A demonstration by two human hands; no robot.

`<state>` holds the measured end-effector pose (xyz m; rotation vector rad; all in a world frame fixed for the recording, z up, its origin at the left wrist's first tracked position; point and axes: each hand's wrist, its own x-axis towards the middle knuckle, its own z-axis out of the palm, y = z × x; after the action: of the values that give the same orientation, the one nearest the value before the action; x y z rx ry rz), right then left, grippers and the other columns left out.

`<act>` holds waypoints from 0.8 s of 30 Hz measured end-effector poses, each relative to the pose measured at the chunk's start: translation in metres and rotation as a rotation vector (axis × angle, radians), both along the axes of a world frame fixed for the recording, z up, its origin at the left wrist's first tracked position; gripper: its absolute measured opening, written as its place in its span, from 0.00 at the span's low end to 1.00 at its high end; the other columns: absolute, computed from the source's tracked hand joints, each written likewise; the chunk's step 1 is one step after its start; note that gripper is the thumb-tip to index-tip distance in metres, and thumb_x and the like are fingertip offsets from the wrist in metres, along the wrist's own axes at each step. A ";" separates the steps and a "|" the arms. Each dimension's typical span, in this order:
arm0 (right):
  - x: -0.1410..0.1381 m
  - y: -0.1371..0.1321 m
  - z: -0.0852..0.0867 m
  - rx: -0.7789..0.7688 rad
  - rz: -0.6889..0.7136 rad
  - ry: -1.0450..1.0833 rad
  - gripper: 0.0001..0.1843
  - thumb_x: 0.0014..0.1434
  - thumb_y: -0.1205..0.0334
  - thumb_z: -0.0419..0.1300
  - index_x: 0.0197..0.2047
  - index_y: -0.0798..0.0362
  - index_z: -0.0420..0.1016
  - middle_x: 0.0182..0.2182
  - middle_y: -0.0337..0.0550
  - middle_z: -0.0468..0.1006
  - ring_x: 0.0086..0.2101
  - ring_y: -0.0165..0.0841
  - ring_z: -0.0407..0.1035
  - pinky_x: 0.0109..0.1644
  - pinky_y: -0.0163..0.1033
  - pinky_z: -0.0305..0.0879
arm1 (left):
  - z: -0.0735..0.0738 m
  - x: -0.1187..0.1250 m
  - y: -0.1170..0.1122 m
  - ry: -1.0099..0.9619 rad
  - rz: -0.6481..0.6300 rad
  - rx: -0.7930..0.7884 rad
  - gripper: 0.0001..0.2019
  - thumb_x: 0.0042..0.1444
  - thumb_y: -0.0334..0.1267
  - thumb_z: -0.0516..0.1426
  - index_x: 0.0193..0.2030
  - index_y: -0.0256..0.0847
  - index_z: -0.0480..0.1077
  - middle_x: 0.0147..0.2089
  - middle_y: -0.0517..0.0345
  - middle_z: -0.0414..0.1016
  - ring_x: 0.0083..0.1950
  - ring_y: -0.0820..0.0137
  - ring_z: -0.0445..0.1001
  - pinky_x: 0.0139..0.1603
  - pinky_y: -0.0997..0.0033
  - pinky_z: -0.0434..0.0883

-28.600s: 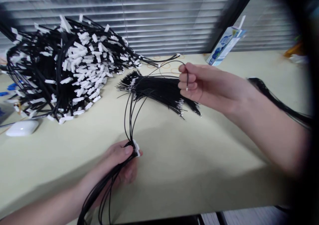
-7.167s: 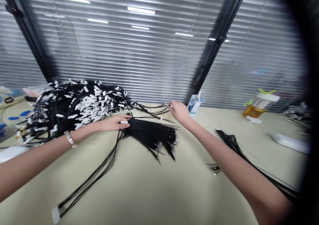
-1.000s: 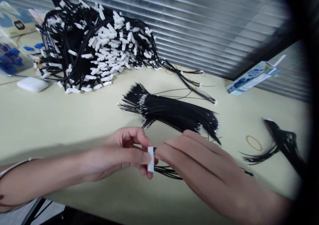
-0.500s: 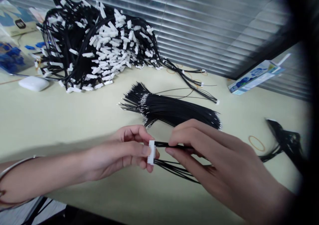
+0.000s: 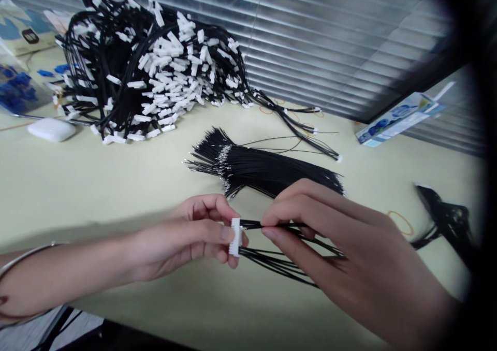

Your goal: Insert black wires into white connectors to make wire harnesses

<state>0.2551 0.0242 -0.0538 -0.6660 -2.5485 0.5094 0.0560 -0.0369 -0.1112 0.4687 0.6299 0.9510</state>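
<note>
Between the thumb and fingers of my left hand (image 5: 194, 237) is a white plastic connector housing (image 5: 236, 237), held upright above the table. Black wires (image 5: 272, 264) run out of its right side in an upper and a lower group, with a gap between them. My right hand (image 5: 341, 252) pinches a black wire (image 5: 252, 225) with thumb and forefinger, close to the housing. A small metallic tip shows at the housing's right face. The far ends of the wires pass behind my right hand.
A bundle of loose black wires with metal tips (image 5: 264, 164) lies just beyond my hands. Behind it rises a large heap of wired white connectors (image 5: 171, 76). A white case (image 5: 52, 129) sits left, a blue-white box (image 5: 398, 119) right, near a rubber band (image 5: 400, 222).
My right hand has shifted slightly, and the wires by its fingers have spread apart. A metallic tip now shows at the housing. My left hand keeps its hold.
</note>
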 end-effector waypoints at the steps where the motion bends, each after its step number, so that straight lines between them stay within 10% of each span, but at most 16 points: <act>1: -0.001 0.000 0.000 0.011 0.005 0.001 0.04 0.60 0.67 0.54 0.34 0.52 0.69 0.33 0.30 0.68 0.32 0.10 0.61 0.37 0.16 0.55 | 0.000 0.000 0.000 -0.002 -0.006 0.004 0.05 0.53 0.25 0.59 0.35 0.36 0.69 0.31 0.55 0.77 0.29 0.75 0.77 0.29 0.84 0.73; 24: 0.003 -0.002 -0.001 0.325 0.143 -0.132 0.06 0.60 0.66 0.52 0.37 0.56 0.69 0.31 0.39 0.69 0.34 0.21 0.62 0.38 0.29 0.57 | -0.001 0.002 0.001 -0.004 0.013 0.021 0.06 0.51 0.24 0.61 0.33 0.36 0.69 0.29 0.57 0.76 0.27 0.75 0.77 0.28 0.84 0.73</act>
<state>0.2584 0.0226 -0.0548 -0.4142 -2.7296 0.0909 0.0578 -0.0359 -0.1124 0.4823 0.6208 0.9720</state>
